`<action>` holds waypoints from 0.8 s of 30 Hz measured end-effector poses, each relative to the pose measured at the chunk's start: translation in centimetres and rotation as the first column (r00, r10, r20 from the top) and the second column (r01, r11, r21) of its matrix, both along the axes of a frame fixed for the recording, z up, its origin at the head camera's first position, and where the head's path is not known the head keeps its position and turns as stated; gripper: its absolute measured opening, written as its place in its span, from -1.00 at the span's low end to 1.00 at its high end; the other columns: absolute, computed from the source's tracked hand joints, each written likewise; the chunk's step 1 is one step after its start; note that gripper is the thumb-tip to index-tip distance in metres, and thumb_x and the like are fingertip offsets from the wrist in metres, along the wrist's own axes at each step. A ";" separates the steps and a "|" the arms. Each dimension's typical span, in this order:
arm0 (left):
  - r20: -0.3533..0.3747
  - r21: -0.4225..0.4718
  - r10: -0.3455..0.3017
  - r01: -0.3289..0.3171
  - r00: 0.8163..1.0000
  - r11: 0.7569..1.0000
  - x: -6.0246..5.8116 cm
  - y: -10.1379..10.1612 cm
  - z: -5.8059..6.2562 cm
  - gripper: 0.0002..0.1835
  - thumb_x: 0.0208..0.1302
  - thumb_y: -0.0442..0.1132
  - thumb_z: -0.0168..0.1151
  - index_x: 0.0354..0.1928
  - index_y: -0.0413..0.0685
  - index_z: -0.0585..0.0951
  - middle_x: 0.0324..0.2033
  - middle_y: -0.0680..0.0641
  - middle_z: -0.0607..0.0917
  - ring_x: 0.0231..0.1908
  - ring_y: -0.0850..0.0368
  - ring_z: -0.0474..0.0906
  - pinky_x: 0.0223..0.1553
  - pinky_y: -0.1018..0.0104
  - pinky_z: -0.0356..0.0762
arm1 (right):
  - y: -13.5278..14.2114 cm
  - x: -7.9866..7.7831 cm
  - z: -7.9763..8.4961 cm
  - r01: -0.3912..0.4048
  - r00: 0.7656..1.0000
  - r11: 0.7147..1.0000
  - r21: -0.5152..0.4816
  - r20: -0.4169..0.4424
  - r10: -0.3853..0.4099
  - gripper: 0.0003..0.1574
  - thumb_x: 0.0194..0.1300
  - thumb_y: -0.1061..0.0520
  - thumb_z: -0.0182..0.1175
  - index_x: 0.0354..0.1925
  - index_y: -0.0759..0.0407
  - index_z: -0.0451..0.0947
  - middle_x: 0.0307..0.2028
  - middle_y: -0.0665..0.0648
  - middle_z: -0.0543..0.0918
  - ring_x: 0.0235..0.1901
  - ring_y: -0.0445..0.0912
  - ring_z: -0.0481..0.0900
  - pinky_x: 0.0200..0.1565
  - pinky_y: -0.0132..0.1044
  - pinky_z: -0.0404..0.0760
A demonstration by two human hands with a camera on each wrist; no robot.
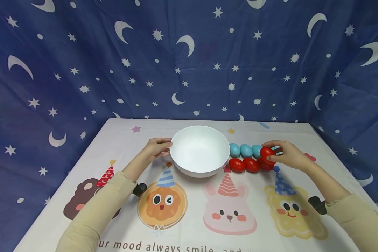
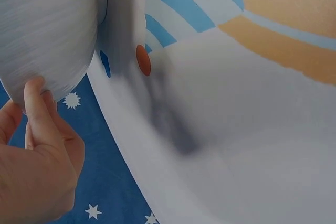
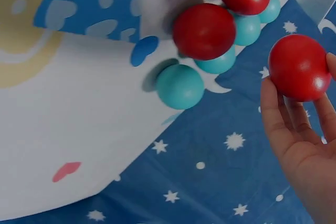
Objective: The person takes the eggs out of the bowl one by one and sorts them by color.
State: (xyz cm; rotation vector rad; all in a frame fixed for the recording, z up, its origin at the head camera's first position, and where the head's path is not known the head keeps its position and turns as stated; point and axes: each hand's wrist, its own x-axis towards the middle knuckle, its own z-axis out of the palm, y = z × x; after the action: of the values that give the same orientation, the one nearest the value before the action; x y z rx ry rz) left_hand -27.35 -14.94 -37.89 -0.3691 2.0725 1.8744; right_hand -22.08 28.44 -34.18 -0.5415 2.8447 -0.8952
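Observation:
A white bowl (image 1: 200,148) stands in the middle of the table in the head view. My left hand (image 1: 159,148) holds its left rim, and in the left wrist view a finger of the left hand (image 2: 39,166) lies against the bowl's outer wall (image 2: 50,30). To the right, my right hand (image 1: 288,154) grips a red egg (image 1: 267,155) between thumb and fingers, raised above the row of red eggs (image 1: 251,165). Behind that row lie several light blue eggs (image 1: 246,150), partly hidden by the right hand. The right wrist view shows the held red egg (image 3: 299,67) apart from the others.
A white tablecloth (image 1: 189,206) printed with cartoon animals and lettering covers the table. Dark blue fabric (image 1: 204,63) with moons and stars hangs behind and at both sides. Both egg rows run rightward from close beside the bowl.

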 end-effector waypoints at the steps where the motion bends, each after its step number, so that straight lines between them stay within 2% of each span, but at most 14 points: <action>1: -0.002 0.005 0.000 0.000 1.000 1.000 0.0 0.0 0.0 -0.53 0.27 -0.34 0.20 0.23 -0.19 0.44 -0.08 -0.11 0.59 -0.45 0.30 0.61 -0.29 0.46 0.73 | 0.2 0.0 -0.1 0.001 1.000 1.000 -0.002 -0.006 -0.001 -0.46 0.15 0.31 0.24 0.10 0.50 0.41 -0.02 0.50 0.51 -0.14 0.28 0.58 -0.21 -0.09 0.76; 5: -0.006 0.015 -0.002 0.002 1.000 1.000 0.1 0.0 -0.2 -0.53 0.27 -0.34 0.20 0.23 -0.19 0.44 -0.13 -0.08 0.60 -0.47 0.32 0.61 -0.32 0.47 0.72 | 1.2 0.0 -0.7 0.008 1.000 1.000 -0.005 -0.028 -0.008 -0.46 0.14 0.32 0.25 0.09 0.50 0.42 -0.02 0.50 0.52 -0.15 0.28 0.58 -0.22 -0.11 0.76; 12: -0.006 0.009 -0.009 0.009 1.000 1.000 0.0 0.0 0.4 -0.53 0.30 -0.30 0.18 0.25 -0.18 0.43 0.03 -0.18 0.57 -0.46 0.32 0.62 -0.27 0.46 0.72 | 2.4 -0.4 -1.1 0.075 0.997 0.996 0.043 -0.025 -0.074 -0.44 0.15 0.31 0.24 0.09 0.53 0.37 -0.01 0.55 0.48 -0.10 0.37 0.52 -0.17 0.02 0.74; 16: -0.015 0.012 -0.006 0.006 1.000 1.000 -0.2 0.1 0.5 -0.54 0.29 -0.31 0.19 0.23 -0.18 0.44 -0.04 -0.14 0.60 -0.47 0.32 0.62 -0.29 0.46 0.72 | 3.2 -0.5 -1.6 0.093 0.995 0.994 0.055 -0.031 -0.091 -0.47 0.13 0.31 0.23 0.04 0.56 0.38 -0.04 0.57 0.48 -0.13 0.37 0.53 -0.17 0.06 0.73; 24: -0.001 0.035 -0.006 0.006 1.000 0.999 0.0 -0.1 0.2 -0.54 0.28 -0.33 0.19 0.23 -0.20 0.45 -0.24 -0.02 0.62 -0.47 0.30 0.62 -0.32 0.44 0.73 | 4.3 -0.8 -3.1 0.147 0.989 0.984 0.097 -0.027 -0.145 -0.49 0.08 0.31 0.26 -0.01 0.55 0.42 -0.09 0.55 0.50 -0.20 0.31 0.54 -0.24 0.00 0.75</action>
State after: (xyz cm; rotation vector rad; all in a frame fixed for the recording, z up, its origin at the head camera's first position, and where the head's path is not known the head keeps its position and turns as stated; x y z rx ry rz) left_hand -27.30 -15.04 -37.72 -0.3541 2.0365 1.9047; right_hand -22.84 32.70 -37.31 -0.3360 2.9593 -0.7685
